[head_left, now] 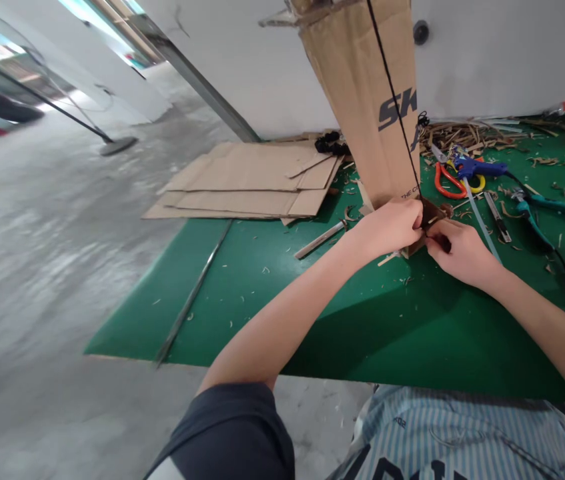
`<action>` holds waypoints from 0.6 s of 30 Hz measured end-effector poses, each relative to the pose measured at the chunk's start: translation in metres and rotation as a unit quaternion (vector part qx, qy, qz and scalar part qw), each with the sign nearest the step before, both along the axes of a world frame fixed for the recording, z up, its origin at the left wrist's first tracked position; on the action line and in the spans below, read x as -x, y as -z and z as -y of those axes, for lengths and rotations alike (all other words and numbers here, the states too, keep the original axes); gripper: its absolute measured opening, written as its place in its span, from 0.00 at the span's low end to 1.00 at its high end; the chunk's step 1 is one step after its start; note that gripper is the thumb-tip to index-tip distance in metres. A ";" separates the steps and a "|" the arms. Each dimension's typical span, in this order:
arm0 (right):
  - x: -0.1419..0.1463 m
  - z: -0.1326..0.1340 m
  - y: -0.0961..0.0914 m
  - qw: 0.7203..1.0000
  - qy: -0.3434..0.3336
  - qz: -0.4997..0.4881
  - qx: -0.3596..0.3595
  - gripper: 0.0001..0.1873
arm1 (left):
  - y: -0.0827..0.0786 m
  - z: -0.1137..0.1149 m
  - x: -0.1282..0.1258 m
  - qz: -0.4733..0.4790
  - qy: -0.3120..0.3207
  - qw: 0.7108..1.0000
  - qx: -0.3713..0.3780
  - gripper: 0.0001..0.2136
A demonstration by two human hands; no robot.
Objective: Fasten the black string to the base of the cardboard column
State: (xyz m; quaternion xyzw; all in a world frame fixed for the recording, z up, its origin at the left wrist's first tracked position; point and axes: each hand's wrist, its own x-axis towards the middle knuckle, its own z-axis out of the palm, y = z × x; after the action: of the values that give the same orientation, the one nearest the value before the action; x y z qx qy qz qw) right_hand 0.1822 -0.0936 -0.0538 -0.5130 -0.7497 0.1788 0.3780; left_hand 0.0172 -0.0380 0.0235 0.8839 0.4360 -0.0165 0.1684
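Observation:
A tall folded cardboard piece (362,100) with black lettering stands upright on the green mat (272,293). A black cord (392,100) runs down its face to its base. My left hand (392,227) is closed, fingers pinched at the bottom edge of the cardboard. Right beside it, my right hand (457,250) is closed too, fingertips pinching at the cord or the small cardboard flap (432,215) at the base. The two hands almost touch.
Flat cardboard sheets (252,180) lie at the mat's far left. Orange-handled scissors (449,180), a blue glue gun (475,167), teal pliers (547,210), a utility knife (497,217), a metal ruler (192,297) and cardboard scraps (467,137) are on the mat. Concrete floor lies left.

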 end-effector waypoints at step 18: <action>0.022 0.007 -0.009 0.925 0.034 -0.283 0.251 0.07 | -0.007 -0.007 -0.001 -0.012 -0.011 0.998 0.068 0.18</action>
State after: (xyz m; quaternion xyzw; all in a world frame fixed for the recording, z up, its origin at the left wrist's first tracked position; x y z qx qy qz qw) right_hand 0.1605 -0.1009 -0.0451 -0.5446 -0.5244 0.4854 0.4391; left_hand 0.0183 -0.0307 0.0303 0.8650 0.4458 -0.0547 0.2235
